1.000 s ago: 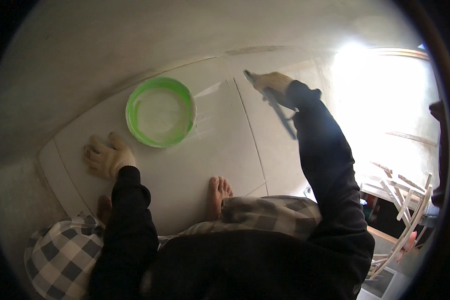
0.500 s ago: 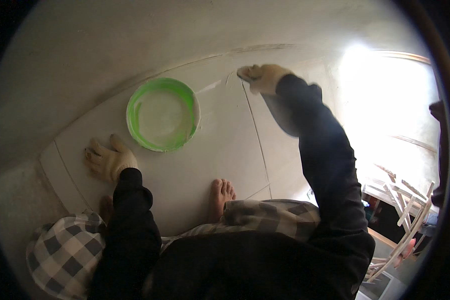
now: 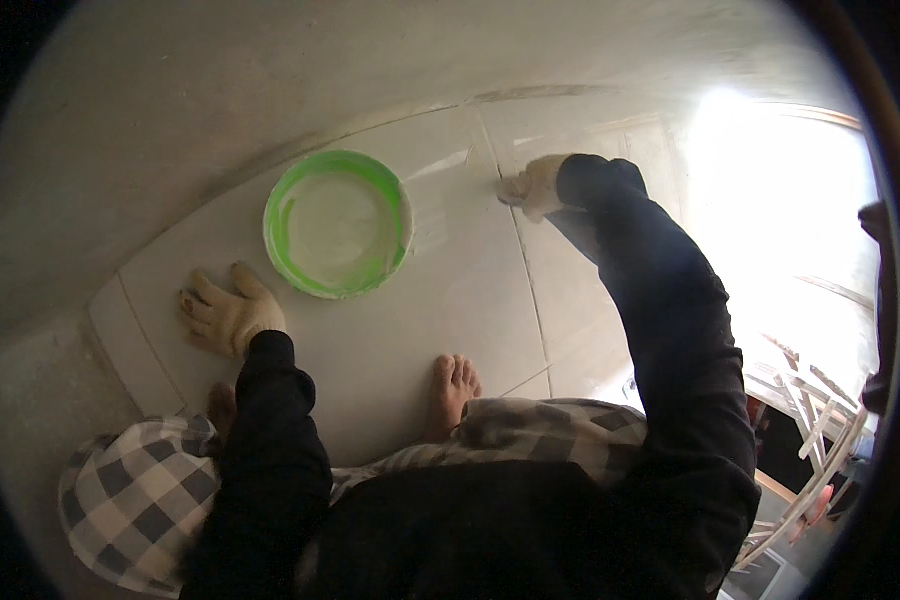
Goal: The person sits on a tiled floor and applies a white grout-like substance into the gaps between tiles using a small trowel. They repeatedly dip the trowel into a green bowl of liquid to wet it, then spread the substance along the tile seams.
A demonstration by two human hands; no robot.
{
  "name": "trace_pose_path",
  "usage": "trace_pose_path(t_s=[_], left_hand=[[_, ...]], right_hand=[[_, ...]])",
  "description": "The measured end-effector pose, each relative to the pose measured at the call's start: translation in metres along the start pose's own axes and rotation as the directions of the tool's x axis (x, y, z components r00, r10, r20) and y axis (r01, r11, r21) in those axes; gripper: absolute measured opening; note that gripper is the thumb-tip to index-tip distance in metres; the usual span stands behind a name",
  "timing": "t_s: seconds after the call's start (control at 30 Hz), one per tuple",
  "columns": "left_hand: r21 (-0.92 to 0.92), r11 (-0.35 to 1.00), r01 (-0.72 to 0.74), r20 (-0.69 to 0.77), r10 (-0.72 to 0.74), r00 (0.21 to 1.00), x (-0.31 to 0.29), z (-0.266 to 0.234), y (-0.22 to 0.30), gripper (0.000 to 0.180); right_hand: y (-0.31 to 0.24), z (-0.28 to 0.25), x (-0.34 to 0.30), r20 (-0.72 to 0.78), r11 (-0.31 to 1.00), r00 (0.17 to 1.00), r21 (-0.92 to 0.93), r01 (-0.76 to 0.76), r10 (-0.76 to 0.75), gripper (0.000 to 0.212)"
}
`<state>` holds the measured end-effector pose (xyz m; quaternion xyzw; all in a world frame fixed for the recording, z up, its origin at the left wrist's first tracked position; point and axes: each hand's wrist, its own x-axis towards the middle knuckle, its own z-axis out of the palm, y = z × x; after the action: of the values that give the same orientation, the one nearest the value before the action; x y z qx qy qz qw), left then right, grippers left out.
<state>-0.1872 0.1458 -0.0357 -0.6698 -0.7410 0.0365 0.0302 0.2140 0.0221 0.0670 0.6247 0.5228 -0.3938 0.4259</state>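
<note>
My left hand, in a cream knitted glove, rests with fingers spread on the pale tiled floor. Just beyond it, to the right, stands a round green tub with a whitish, milky mix in it and smears on its rim. Out to the right, my right hand, gloved the same way, is down at a dark joint line between tiles. Its fingers are closed round a small greyish thing whose kind I cannot make out, as the glove hides most of it.
A grey wall curves along the far side of the floor. My bare foot stands on the tiles below the tub. Bright light floods the right side, where a whitish wooden frame and other clutter stand at the lower right.
My right hand has come nearer along the joint line, away from the wall. My left hand stays spread on the floor; the whole view has shifted slightly.
</note>
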Motion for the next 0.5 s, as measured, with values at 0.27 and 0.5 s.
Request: trace_pose_path(t_s=[0.27,0.5], left_hand=[[-0.009,1.000,-0.004,-0.031,0.004,1.000,-0.001,0.008,0.001,0.065],[0.020,1.000,-0.006,0.008,0.006,1.000,0.003,0.000,-0.001,0.065]], right_hand=[[0.005,-0.064,0.017,-0.263,0.997,0.962,0.031,-0.069,0.075,0.049],[-0.039,-0.042,0.028,-0.023,0.988,0.995,-0.121,0.091,-0.094,0.050]])
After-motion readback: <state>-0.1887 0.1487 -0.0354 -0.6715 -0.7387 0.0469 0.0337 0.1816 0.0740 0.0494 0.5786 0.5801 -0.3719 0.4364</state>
